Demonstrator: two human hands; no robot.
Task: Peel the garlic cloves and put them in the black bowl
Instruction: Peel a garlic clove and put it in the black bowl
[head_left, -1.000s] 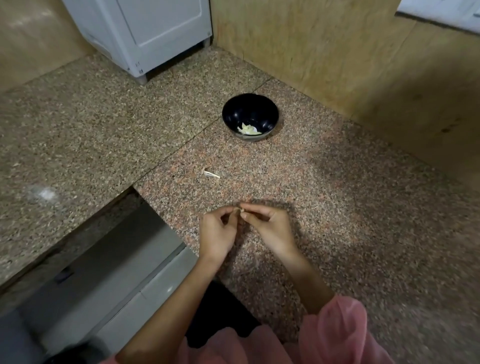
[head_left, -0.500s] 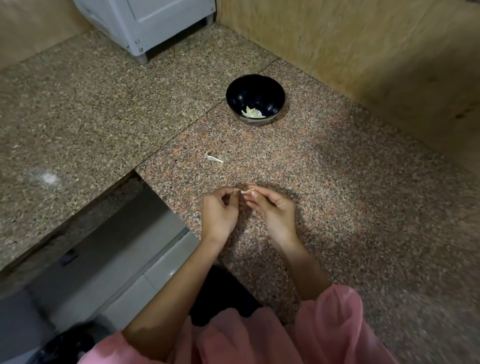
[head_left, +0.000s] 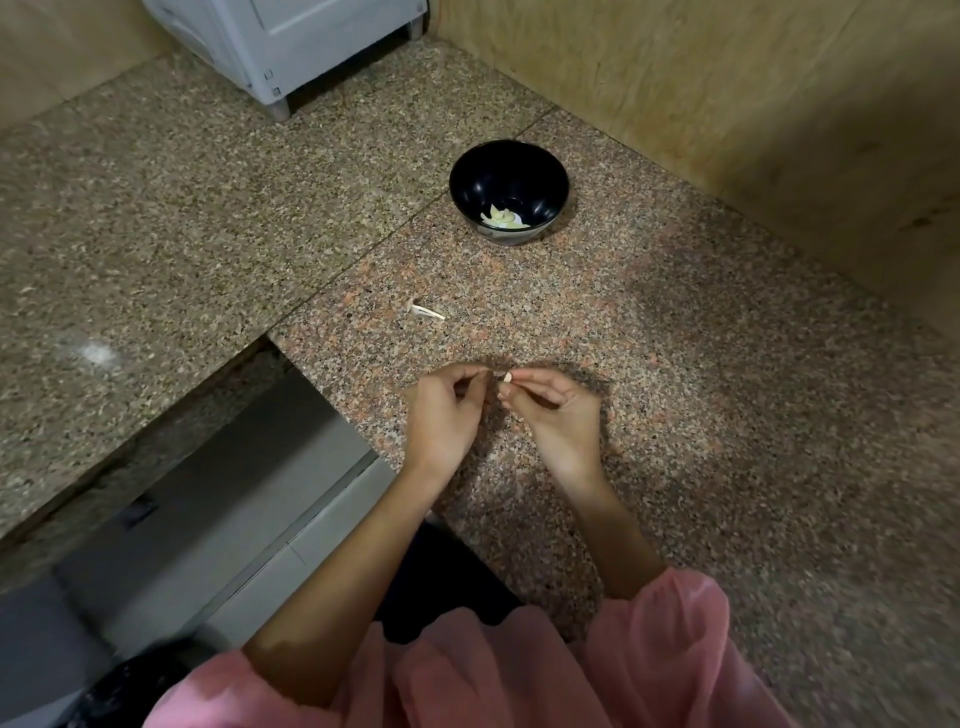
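A small pale garlic clove (head_left: 503, 378) is pinched between the fingertips of my right hand (head_left: 556, 415) and my left hand (head_left: 447, 410), a little above the granite counter (head_left: 701, 364). Both hands have curled fingers and meet at the clove; most of it is hidden by the fingertips. The black bowl (head_left: 509, 171) stands farther back on the counter, beyond my hands, with pale peeled garlic pieces (head_left: 503, 218) lying at its bottom.
A loose scrap of garlic skin (head_left: 427, 312) lies on the counter between my hands and the bowl. A grey-white appliance (head_left: 291, 47) stands at the back left. Wooden wall panels (head_left: 727, 104) close off the right side. A gap with a grey ledge (head_left: 234, 493) drops at my left.
My hands stayed together at the clove, the fingertips shifting slightly as they work it. The view tilted and moved a little nearer the counter.
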